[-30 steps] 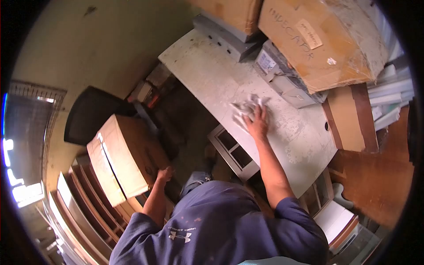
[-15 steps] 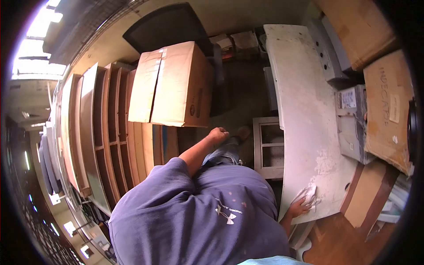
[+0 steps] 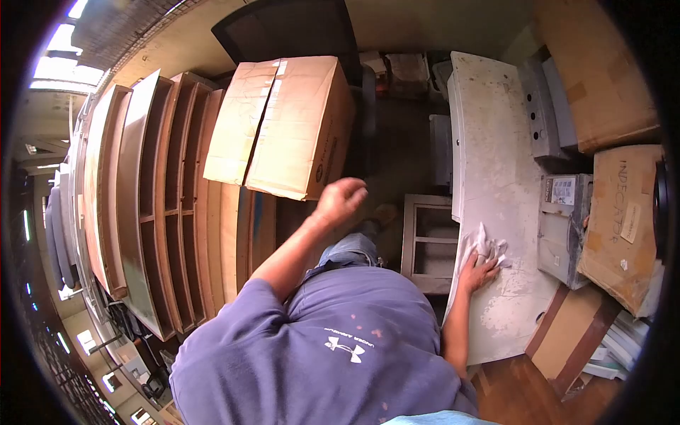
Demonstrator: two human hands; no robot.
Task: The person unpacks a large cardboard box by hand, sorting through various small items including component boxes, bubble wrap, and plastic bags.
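Observation:
A crumpled white cloth (image 3: 487,244) lies under my right hand (image 3: 479,272), which presses it against the worn white tabletop (image 3: 496,170) near its left edge. My right fingers are bent over the cloth. My left hand (image 3: 343,201) hangs in the air in front of my body, just right of the lower corner of a large cardboard box (image 3: 290,127). Its fingers are curled in, and whether anything is inside them cannot be made out.
Wooden shelving (image 3: 166,212) stands on the left. Grey metal boxes (image 3: 563,227) and a cardboard box marked "INDECATOR" (image 3: 620,212) line the table's right side. A white open-shelved frame (image 3: 432,241) is beside the table, and a dark panel (image 3: 290,35) rises behind the large box.
My right hand and the cloth have moved forward along the tabletop from its near end. My left hand has risen and reaches further forward, still curled. The view has shifted slightly.

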